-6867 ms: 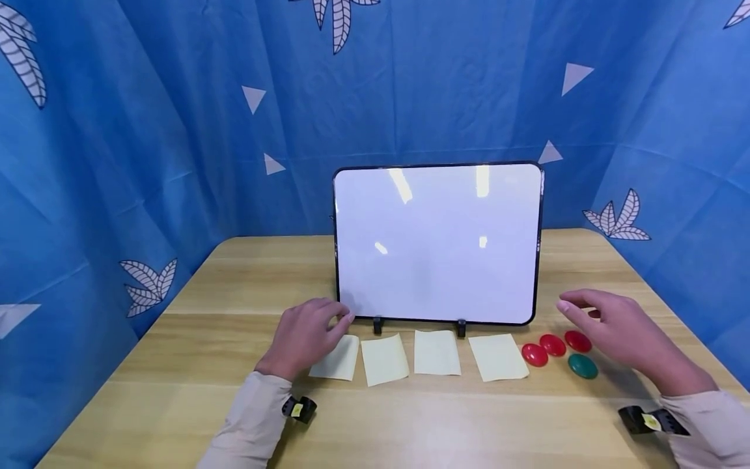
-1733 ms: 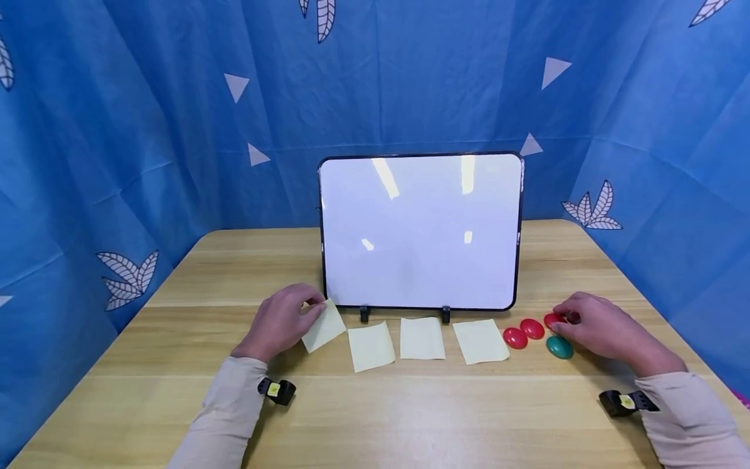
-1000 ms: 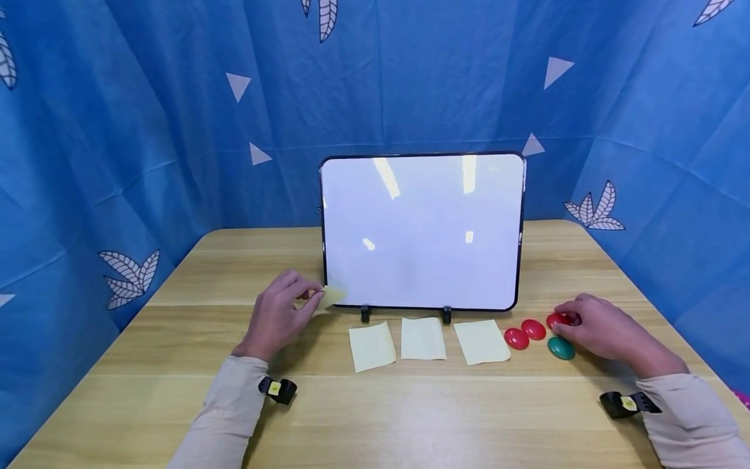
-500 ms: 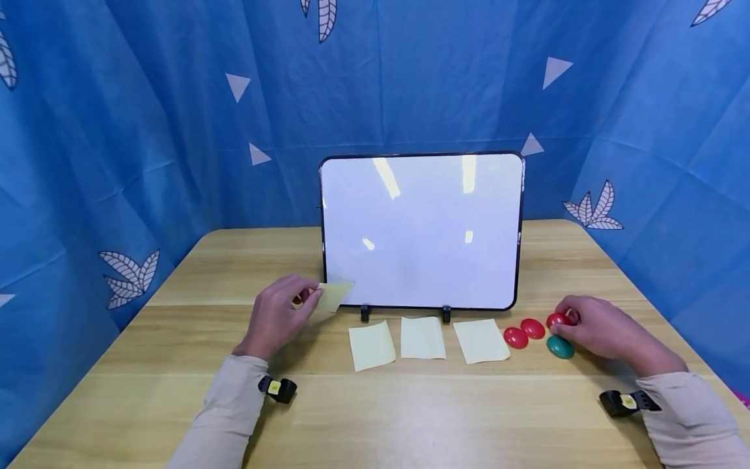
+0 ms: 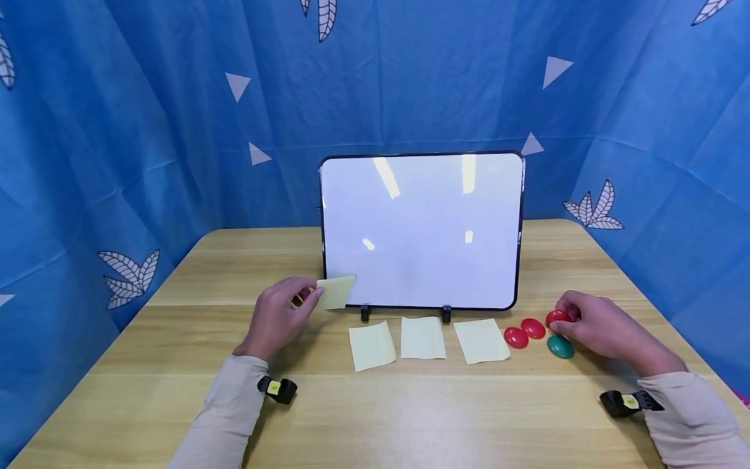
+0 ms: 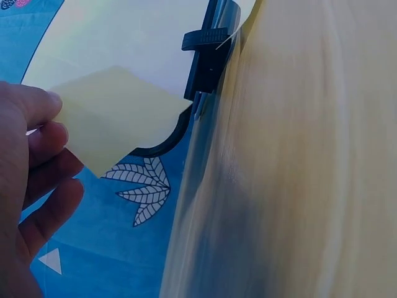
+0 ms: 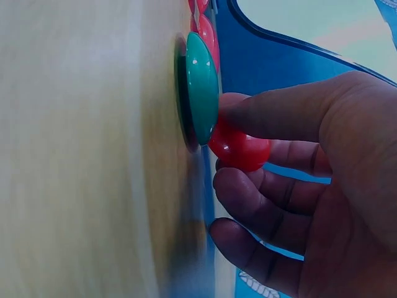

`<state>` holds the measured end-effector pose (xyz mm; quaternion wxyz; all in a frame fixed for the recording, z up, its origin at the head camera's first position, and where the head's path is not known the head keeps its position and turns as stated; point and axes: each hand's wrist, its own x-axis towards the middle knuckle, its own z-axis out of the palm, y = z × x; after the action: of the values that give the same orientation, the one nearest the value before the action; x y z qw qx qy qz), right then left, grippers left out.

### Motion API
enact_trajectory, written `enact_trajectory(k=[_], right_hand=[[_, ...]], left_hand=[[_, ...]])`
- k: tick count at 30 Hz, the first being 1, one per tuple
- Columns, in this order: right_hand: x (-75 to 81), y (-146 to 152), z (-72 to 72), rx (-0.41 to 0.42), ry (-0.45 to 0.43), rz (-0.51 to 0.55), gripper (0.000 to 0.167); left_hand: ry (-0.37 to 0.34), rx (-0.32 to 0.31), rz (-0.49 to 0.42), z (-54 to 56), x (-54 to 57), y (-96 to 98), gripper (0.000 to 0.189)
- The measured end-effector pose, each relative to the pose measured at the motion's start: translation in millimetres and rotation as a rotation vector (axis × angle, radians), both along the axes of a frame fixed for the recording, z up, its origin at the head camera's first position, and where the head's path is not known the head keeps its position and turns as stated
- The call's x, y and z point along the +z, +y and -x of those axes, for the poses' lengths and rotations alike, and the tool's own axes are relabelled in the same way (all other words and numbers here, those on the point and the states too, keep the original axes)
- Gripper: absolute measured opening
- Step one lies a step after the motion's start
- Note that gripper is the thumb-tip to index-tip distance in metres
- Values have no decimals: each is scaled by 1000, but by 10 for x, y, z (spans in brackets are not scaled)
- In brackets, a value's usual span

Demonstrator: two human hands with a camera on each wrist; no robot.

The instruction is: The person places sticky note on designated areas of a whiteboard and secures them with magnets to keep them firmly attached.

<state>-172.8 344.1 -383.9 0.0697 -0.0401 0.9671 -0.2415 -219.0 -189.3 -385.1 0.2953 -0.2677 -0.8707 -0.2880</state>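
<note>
Apparently at pick-up, the left hand (image 5: 278, 318) pinches a note (image 5: 336, 292), the right hand (image 5: 606, 330) a red disc (image 7: 240, 150); the next move wants steadiness.

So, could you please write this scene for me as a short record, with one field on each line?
Left grip: pinches a yellow note in front of the whiteboard, at its lower left corner
Right grip: pinches a red disc; whether lifted, unclear
Other notes: three, in a row on the table
Other discs: two red ones and a green one, right of the row
Board support: black feet
Backdrop: blue cloth
</note>
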Motion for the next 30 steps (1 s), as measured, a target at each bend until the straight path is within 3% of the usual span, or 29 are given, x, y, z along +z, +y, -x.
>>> enact_trajectory(k=[8,16,26,30], right_hand=[[8,16,-15,-10,13,5,31],[5,29,-9,-4,29,7,29],[-10,-11,13,4,29,27,31],[-8,-26,9,1,18,26,33]], left_hand=[[-39,-22,-59,35,-33,18,6],[-134,-39,-142,69,-21,36,6],[-339,-16,-293,131,30,-1,15],[-423,1,-305,129,61,-17,21]])
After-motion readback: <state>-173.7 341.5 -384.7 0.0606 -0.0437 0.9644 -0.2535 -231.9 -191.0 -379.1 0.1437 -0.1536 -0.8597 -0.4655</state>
